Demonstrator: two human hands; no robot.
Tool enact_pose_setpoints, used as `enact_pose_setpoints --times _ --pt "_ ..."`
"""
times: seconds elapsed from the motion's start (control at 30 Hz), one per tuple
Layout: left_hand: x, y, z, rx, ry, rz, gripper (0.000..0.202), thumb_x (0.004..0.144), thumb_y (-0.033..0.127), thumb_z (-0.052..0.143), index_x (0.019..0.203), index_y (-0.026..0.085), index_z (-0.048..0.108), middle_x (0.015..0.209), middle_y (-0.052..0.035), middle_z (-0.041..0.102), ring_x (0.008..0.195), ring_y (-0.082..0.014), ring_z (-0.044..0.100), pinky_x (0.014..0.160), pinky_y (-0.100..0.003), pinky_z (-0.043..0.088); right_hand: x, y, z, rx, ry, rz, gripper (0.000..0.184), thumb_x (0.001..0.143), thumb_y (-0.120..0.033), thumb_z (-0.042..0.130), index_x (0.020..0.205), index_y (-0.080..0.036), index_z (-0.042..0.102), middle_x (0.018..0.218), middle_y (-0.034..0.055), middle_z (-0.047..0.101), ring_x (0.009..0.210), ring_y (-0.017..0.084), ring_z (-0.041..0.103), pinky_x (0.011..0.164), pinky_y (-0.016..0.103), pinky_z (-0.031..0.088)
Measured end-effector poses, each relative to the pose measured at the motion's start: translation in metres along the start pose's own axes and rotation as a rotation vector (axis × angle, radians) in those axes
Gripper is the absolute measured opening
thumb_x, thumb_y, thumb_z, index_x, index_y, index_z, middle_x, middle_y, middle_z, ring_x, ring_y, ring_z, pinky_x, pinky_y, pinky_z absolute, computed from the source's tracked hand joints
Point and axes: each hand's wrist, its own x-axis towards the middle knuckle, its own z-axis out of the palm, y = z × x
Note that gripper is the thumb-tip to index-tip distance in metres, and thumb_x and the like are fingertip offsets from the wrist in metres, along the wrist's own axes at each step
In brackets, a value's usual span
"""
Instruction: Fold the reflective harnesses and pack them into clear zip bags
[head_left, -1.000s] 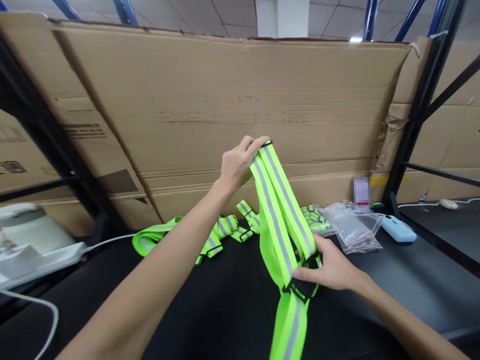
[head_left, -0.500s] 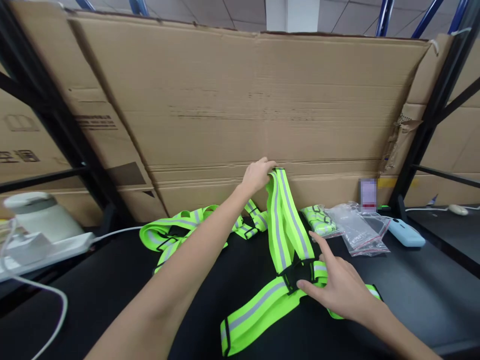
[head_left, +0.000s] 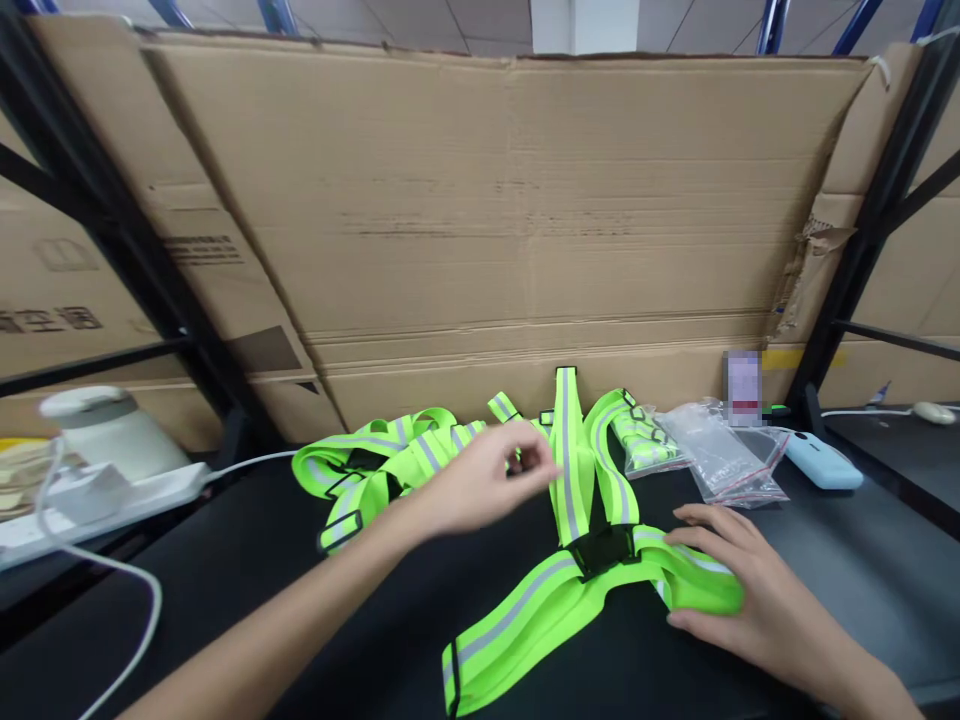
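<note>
A neon-yellow reflective vest [head_left: 525,625] of elastic straps with grey stripes lies spread on the black table. Its straps meet at a black central patch [head_left: 602,550]. Two straps run from there toward the cardboard; one stands up against it. My left hand [head_left: 491,480] hovers left of these straps, fingers loosely curled, slightly blurred, with nothing visible in it. At the vest's right side, my right hand [head_left: 750,590] cups the folded strap, fingers above it and thumb at its lower edge. Another bundle of reflective straps [head_left: 382,450] lies behind my left forearm.
A bagged folded vest [head_left: 645,440] and clear plastic bags [head_left: 720,455] lie at the back right, beside a light-blue device [head_left: 823,462]. Cardboard [head_left: 525,220] walls off the back between black posts. At left are a white power strip [head_left: 142,510], a cable and a white jug-like container [head_left: 120,430].
My left hand has let go of the upper straps and drawn down and left; those straps have spread apart. My right hand has moved right, from the black patch to the side strap.
</note>
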Motion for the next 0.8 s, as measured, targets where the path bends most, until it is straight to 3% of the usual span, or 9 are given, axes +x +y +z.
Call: enact_pose_setpoints --times 0.13,0.2,0.27,0.37,0.53,0.73,0.8 --pt "-0.077 0.021 0.022 0.036 -0.254 -0.122 0.043 0.071 0.055 0.08 0.095 0.025 0.062 0.103 -0.0019 0.062 0.092 -0.0227 0.06 0.08 -0.03 0.046 -0.008 0.021 -0.009 0.063 -0.129 0.012 0.046 0.075 -0.042 0.08 0.12 -0.038 0.071 0.137 0.0055 0.061 0.124 0.034 0.06 0.104 0.045 0.051" --pt "-0.1 0.018 0.03 0.037 -0.319 -0.206 0.04 0.07 0.046 0.082 0.097 0.026 0.061 0.107 -0.0009 0.061 0.097 -0.0235 0.059 0.083 -0.029 0.045 -0.007 0.03 -0.014 0.118 -0.198 0.025 0.043 0.078 -0.043 0.078 0.12 -0.037 0.072 0.134 0.006 0.063 0.122 0.032 0.062 0.104 0.042 0.051" --pt "-0.113 0.007 0.034 0.021 -0.305 -0.271 0.023 0.079 0.034 0.071 0.096 0.025 0.058 0.104 -0.0001 0.061 0.095 -0.0213 0.059 0.083 -0.029 0.044 -0.005 0.038 -0.019 0.148 -0.219 0.047 0.04 0.079 -0.045 0.078 0.117 -0.035 0.073 0.129 0.006 0.067 0.12 0.032 0.063 0.104 0.04 0.051" --pt "-0.121 -0.016 0.033 -0.02 -0.241 -0.325 0.026 0.079 0.028 0.067 0.104 0.027 0.058 0.101 0.0007 0.062 0.094 -0.0208 0.059 0.085 -0.03 0.046 -0.003 0.049 -0.022 0.158 -0.151 0.117 0.038 0.08 -0.05 0.076 0.114 -0.033 0.075 0.122 0.0062 0.071 0.114 0.032 0.066 0.098 0.039 0.053" --pt "-0.128 -0.05 0.025 -0.17 -0.104 -0.419 0.037 0.081 0.042 0.069 0.114 0.027 0.062 0.111 -0.0032 0.066 0.093 -0.0232 0.062 0.084 -0.034 0.054 -0.009 0.062 -0.02 0.177 -0.083 0.161 0.039 0.084 -0.052 0.07 0.117 -0.033 0.074 0.123 0.0067 0.071 0.112 0.031 0.067 0.096 0.039 0.055" --pt "-0.133 -0.064 0.023 -0.428 0.054 -0.389 0.035 0.082 0.045 0.069 0.112 0.03 0.062 0.123 -0.0054 0.063 0.119 -0.0286 0.061 0.1 -0.039 0.054 -0.015 0.066 -0.029 0.312 -0.079 0.221 0.054 0.076 -0.049 0.08 0.126 -0.032 0.07 0.131 0.0074 0.068 0.114 0.032 0.066 0.1 0.042 0.055" --pt "-0.131 -0.063 0.022 -0.46 0.124 -0.376 0.037 0.082 0.045 0.069 0.115 0.031 0.059 0.123 -0.0064 0.061 0.121 -0.0286 0.061 0.099 -0.038 0.056 -0.016 0.062 -0.033 0.443 -0.085 0.231 0.056 0.078 -0.047 0.079 0.13 -0.029 0.067 0.132 0.0092 0.067 0.115 0.031 0.066 0.099 0.041 0.057"
